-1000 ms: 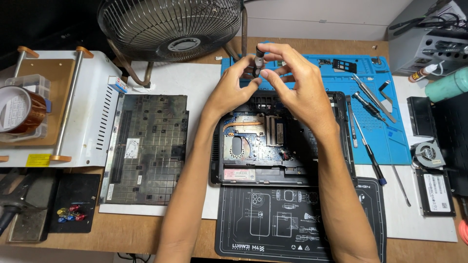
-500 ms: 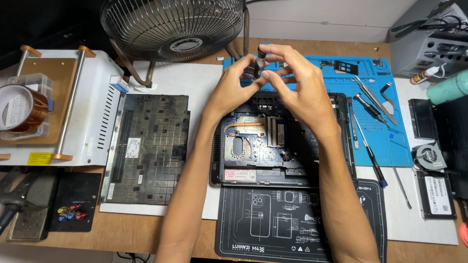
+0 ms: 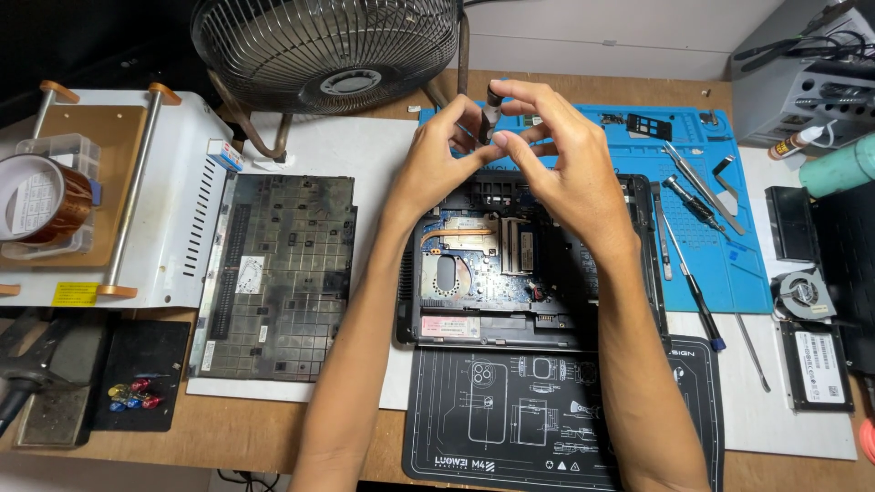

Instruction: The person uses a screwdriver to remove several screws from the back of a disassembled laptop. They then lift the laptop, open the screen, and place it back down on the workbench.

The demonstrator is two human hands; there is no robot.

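I see a wooden workbench (image 3: 228,428) with a blue mat (image 3: 729,273) and a black mat (image 3: 510,428) on it. A metal fan (image 3: 328,46) stands at the back. A white label (image 3: 248,273) sits on the removed bottom cover (image 3: 283,273); a yellow tag (image 3: 75,293) is on the white machine (image 3: 196,191). My left hand (image 3: 437,164) and right hand (image 3: 570,169) pinch together a small dark part (image 3: 493,109) above the open laptop (image 3: 510,264).
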